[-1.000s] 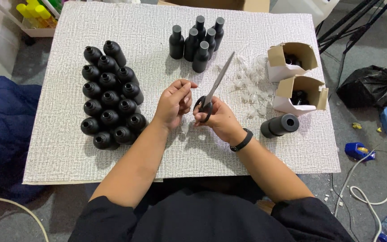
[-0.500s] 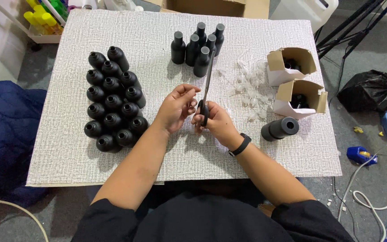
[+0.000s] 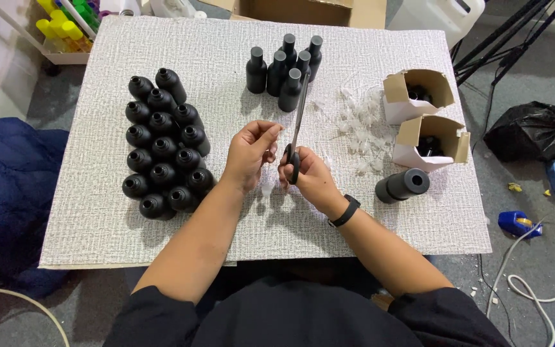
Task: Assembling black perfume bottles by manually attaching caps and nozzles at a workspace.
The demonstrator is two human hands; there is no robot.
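My right hand [image 3: 308, 178] grips black-handled scissors [image 3: 297, 125], blades pointing up and away toward the capped bottles. My left hand [image 3: 252, 151] pinches a small clear plastic piece [image 3: 276, 130] right beside the blades. Several open black bottles [image 3: 162, 144] stand packed together at the left of the white textured table [image 3: 226, 64]. Several capped black bottles [image 3: 284, 64] stand at the back centre. A scatter of small clear plastic pieces [image 3: 361, 125] lies to the right of my hands.
Two small open cardboard boxes [image 3: 415, 96] [image 3: 428, 138] sit at the right, with a black bottle [image 3: 403, 185] lying on its side below them. A black bag [image 3: 531, 132], a blue object [image 3: 518, 223] and white cable [image 3: 534, 283] lie on the floor at right. Blue fabric [image 3: 1, 193] lies left.
The scissors have swung from tilted right to nearly straight up. Both hands stayed at the table's centre, and my left hand's fingers came closer to the blades.
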